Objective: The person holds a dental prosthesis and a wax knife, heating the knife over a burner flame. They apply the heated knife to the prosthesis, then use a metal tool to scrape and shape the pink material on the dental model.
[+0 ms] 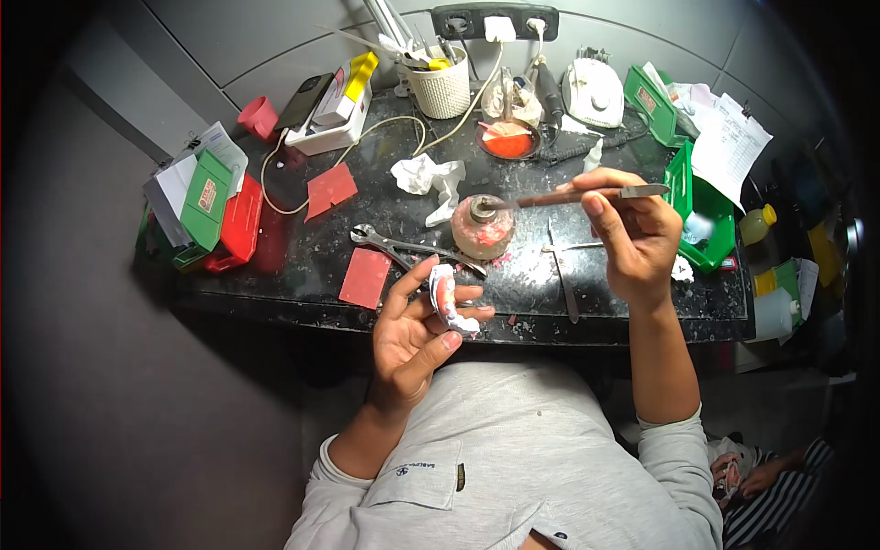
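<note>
My left hand (403,344) holds a white dental cast (449,307) with a pink and orange band of wax along its arch, gripped between thumb and fingers at the table's front edge. In my right hand (637,238) is a wax knife (554,197) with a brownish handle, pinched by thumb and fingers. The knife's far tip is over the neck of a round glass burner (483,236) spotted with pink wax. I cannot make out a flame there. Just left of the burner lie metal pliers (412,247).
Pink wax sheets (365,278) and crumpled tissue (426,179) lie on the black table (321,243). Thin metal tools (563,280) rest right of the burner. Green bins (710,215) and a red bin (240,225) flank the sides. Another person's hand (759,478) shows lower right.
</note>
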Demonstrator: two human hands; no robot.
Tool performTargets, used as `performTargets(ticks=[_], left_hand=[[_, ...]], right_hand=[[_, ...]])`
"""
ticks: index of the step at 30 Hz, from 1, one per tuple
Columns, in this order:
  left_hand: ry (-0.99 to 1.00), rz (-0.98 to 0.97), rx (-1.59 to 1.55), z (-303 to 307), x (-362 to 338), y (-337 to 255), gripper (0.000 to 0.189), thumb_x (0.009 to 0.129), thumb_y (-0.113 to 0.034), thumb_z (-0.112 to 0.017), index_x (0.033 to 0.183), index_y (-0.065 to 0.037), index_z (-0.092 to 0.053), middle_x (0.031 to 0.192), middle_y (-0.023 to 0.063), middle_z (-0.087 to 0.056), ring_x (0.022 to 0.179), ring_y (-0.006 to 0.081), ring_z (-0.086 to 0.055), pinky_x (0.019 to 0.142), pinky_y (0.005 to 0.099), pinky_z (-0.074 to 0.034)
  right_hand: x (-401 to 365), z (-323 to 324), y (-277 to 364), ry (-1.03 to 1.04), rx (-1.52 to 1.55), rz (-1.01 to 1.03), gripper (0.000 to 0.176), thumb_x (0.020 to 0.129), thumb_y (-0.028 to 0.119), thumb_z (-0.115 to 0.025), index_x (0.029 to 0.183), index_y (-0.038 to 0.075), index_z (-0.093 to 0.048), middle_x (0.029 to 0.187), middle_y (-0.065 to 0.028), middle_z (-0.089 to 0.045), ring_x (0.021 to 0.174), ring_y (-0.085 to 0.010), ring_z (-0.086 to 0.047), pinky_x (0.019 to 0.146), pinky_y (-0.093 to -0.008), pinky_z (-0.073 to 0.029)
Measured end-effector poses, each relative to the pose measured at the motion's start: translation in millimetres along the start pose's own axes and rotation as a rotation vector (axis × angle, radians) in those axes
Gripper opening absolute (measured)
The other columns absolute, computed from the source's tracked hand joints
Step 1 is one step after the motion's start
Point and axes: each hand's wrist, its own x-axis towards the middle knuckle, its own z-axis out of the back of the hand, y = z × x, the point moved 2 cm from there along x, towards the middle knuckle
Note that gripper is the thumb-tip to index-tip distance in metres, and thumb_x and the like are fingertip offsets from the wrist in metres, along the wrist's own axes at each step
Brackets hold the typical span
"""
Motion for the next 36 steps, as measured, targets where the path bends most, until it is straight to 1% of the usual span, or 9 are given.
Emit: performTargets(ticks=[3,8,13,15,17,22,24,29,36], left_hand=[[0.002,-0.006,0.01,1,0,0,0.075,0.082,0.001,-0.059,0.15,0.003,-0.027,0.125,0.0317,-0.058,0.112,0.0373,-0.065,0.102,0.0482,-0.049],[-0.012,-0.002,0.0,-2,2,1,0.075,0.084,-0.002,-0.061,0.151,0.005,-0.026,0.124,0.0315,-0.059,0.108,0.0362,-0.066,0.095,0.0444,-0.054],[-0.014,0.011,0.009,-2,1,1,0.075,0.086,-0.005,-0.061,0.151,0.006,-0.026,0.123,0.0309,-0.06,0.107,0.0354,-0.067,0.094,0.0433,-0.054],[-0.008,0.011,0.002,-1,2,1,0.074,0.086,-0.005,-0.061,0.151,0.006,-0.026,0.123,0.0308,-0.06,0.107,0.0353,-0.067,0.094,0.043,-0.055],[0.068,0.009,-0.041,1,2,0,0.07,0.089,0.0,-0.059,0.151,0.005,-0.026,0.125,0.0312,-0.058,0.115,0.0355,-0.063,0.101,0.0484,-0.051],[0.05,0.002,-0.035,1,2,0,0.07,0.089,0.0,-0.059,0.151,0.005,-0.026,0.125,0.0316,-0.058,0.115,0.0358,-0.063,0.101,0.0482,-0.051],[0.05,0.003,-0.035,1,2,0,0.07,0.089,0.0,-0.059,0.151,0.005,-0.026,0.126,0.0318,-0.058,0.115,0.0361,-0.063,0.1,0.0481,-0.051],[-0.011,0.001,0.003,-2,1,0,0.073,0.087,-0.007,-0.062,0.15,0.007,-0.027,0.123,0.0309,-0.06,0.106,0.0351,-0.068,0.093,0.0433,-0.056],[-0.019,-0.002,0.0,-2,1,1,0.073,0.088,-0.008,-0.062,0.15,0.008,-0.026,0.123,0.0309,-0.06,0.105,0.0349,-0.068,0.093,0.0427,-0.056]], right_hand=[[-6,1,3,0.127,0.229,-0.098,0.014,0.093,0.0,-0.066,0.105,-0.007,-0.067,0.097,-0.0105,-0.071,0.08,-0.0112,-0.064,0.07,-0.0219,-0.049],[-9,-6,4,0.252,0.325,-0.078,0.014,0.093,-0.001,-0.065,0.105,-0.008,-0.067,0.105,-0.0146,-0.071,0.093,-0.0171,-0.069,0.079,-0.0275,-0.054],[-11,-9,-2,0.288,0.301,-0.016,0.013,0.091,-0.001,-0.068,0.102,-0.006,-0.069,0.106,-0.016,-0.071,0.09,-0.018,-0.07,0.077,-0.0288,-0.055],[-10,-8,2,0.34,0.221,-0.032,0.018,0.093,0.002,-0.064,0.106,-0.01,-0.063,0.1,-0.022,-0.071,0.097,-0.0274,-0.07,0.088,-0.0387,-0.056],[-10,-9,0,0.337,0.24,-0.02,0.018,0.093,0.002,-0.064,0.106,-0.01,-0.063,0.1,-0.0221,-0.071,0.097,-0.0276,-0.071,0.089,-0.0387,-0.056],[-11,-11,-1,0.33,0.253,0.013,0.017,0.093,0.0,-0.064,0.106,-0.01,-0.063,0.1,-0.0224,-0.071,0.098,-0.028,-0.071,0.088,-0.0385,-0.057],[-12,-12,-2,0.276,0.264,0.009,0.01,0.09,0.001,-0.069,0.099,-0.004,-0.07,0.105,-0.0172,-0.072,0.089,-0.0198,-0.071,0.078,-0.0302,-0.055],[-12,-11,-1,0.27,0.236,0.002,0.01,0.09,0.0,-0.069,0.098,-0.004,-0.07,0.105,-0.0161,-0.073,0.08,-0.0156,-0.069,0.07,-0.0267,-0.053],[-12,-11,-2,0.274,0.218,0.001,0.013,0.089,0.0,-0.069,0.102,-0.004,-0.07,0.103,-0.0153,-0.073,0.075,-0.0134,-0.068,0.065,-0.0246,-0.051]])
